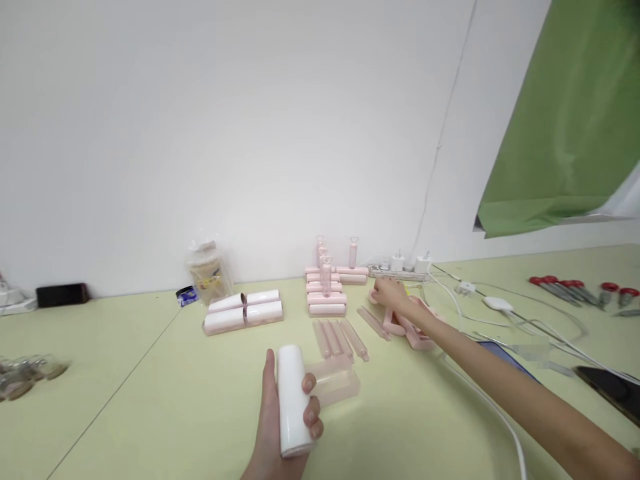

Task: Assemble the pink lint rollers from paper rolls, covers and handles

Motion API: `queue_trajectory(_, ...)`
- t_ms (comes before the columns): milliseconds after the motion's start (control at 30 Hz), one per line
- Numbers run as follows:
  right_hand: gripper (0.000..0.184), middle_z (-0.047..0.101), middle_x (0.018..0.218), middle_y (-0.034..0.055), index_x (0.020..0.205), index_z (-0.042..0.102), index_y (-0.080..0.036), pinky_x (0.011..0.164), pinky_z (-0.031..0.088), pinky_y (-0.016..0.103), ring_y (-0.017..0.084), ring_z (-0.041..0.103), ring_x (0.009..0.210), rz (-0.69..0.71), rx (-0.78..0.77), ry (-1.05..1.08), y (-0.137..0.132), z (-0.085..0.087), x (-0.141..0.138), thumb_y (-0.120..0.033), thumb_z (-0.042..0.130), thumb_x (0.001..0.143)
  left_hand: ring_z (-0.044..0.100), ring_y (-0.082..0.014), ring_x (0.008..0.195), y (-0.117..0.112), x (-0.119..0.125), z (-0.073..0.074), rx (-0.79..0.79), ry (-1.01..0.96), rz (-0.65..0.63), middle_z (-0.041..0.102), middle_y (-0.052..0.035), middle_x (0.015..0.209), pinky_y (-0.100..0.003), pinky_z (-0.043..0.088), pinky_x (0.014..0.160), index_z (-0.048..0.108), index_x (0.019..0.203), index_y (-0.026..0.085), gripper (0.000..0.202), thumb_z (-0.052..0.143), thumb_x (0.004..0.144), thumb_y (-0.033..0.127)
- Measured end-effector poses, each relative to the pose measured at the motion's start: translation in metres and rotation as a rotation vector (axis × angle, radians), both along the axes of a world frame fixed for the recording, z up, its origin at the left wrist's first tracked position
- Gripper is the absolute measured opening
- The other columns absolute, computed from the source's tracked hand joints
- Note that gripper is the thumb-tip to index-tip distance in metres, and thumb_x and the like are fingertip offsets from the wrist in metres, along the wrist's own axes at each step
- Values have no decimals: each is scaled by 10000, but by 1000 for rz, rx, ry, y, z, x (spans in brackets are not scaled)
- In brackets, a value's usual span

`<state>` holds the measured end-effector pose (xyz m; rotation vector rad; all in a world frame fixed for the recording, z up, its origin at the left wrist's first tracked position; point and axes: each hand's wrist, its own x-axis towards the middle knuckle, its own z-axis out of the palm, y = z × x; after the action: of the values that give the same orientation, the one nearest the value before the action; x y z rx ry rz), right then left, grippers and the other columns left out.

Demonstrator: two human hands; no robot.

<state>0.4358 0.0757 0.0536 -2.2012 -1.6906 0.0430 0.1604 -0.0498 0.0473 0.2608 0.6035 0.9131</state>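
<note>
My left hand (270,417) is wrapped round a white roll (294,400), which looks like a lint roller refill, held upright above the table's near middle. Behind its fingers lies a clear pinkish plastic case (337,381). My right hand (391,293) reaches out to the right, its fingers curled down at a pile of pink plastic parts (417,333). A pink edge shows by its fingertips, but the gripped piece is mostly hidden. Several translucent pink tubes (334,339) lie side by side between the hands.
White rolls in clear packs (245,313) lie at the left, near a bagged cup (209,273). Pink rollers (327,293) are stacked at the back. A power strip (395,270), white cables (493,400) and a phone (607,390) occupy the right, with red-handled tools (570,290) beyond.
</note>
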Motion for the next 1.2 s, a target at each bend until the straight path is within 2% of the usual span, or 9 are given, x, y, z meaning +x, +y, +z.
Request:
queue_trajectory(133, 204, 570, 824, 37, 953, 500, -123, 635, 453, 282, 134, 548, 699, 23, 166, 296, -23, 22, 1, -296, 452, 856, 381, -44, 298, 1, 0, 1, 82, 60, 84, 457, 71, 543, -163, 333, 274, 412, 682, 188, 423, 394, 786, 598)
queue_trajectory(300, 209, 515, 732, 26, 941, 438, -197, 576, 438, 258, 144, 525, 647, 183, 356, 620, -84, 52, -19, -308, 293, 840, 433, -64, 345, 19, 13, 15, 172, 103, 156, 489, 64, 564, -169, 363, 331, 411, 776, 214, 359, 455, 771, 570)
queue_trajectory(367, 203, 396, 581, -25, 897, 439, -200, 543, 440, 272, 126, 460, 519, 329, 361, 939, -108, 57, -38, -344, 313, 830, 450, -72, 350, 29, 25, 22, 191, 98, 180, 502, 55, 559, -178, 375, 344, 426, 779, 206, 386, 468, 751, 588)
queue_trajectory(467, 240, 326, 540, -63, 792, 439, -197, 523, 442, 268, 100, 444, 464, 536, 170, 1286, -133, 60, -68, -434, 471, 781, 454, -79, 344, 36, 48, 29, 171, 126, 188, 479, 44, 485, -180, 372, 353, 455, 700, 172, 461, 486, 706, 632)
queue_trajectory(567, 307, 417, 605, -49, 717, 433, -185, 480, 409, 236, 94, 488, 467, 520, 93, 1214, -139, 58, -87, -476, 518, 766, 472, -97, 350, 33, 67, 29, 164, 146, 85, 456, 30, 414, -197, 394, 383, 468, 609, 157, 513, 490, 670, 665)
queue_trajectory(733, 324, 390, 577, -34, 660, 496, -168, 498, 324, 216, 98, 397, 536, 439, 286, 903, -131, 53, -83, -440, 428, 822, 571, -158, 446, 20, 76, 24, 180, 230, -33, 535, -24, 445, -262, 469, 506, 496, 577, 147, 555, 446, 673, 692)
queue_trajectory(867, 301, 352, 567, -43, 661, 491, -168, 497, 287, 215, 95, 341, 523, 391, 268, 781, -126, 48, -78, -411, 418, 823, 622, -207, 544, 13, 73, 25, 162, 308, -88, 550, -38, 498, -274, 474, 509, 483, 553, 151, 559, 405, 701, 684)
queue_trajectory(1067, 307, 356, 562, -50, 658, 492, -163, 480, 293, 206, 82, 321, 499, 360, 222, 827, -123, 45, -80, -414, 425, 820, 597, -188, 484, 13, 74, 24, 204, 357, -109, 561, -36, 547, -253, 441, 433, 516, 603, 140, 560, 396, 710, 677)
queue_trajectory(1200, 313, 365, 612, -47, 662, 467, -166, 499, 398, 203, 82, 392, 538, 384, 160, 1050, -121, 43, -83, -444, 454, 806, 586, -163, 476, 12, 76, 22, 284, 347, -147, 655, -91, 732, -234, 421, 407, 567, 947, 134, 621, 342, 743, 676)
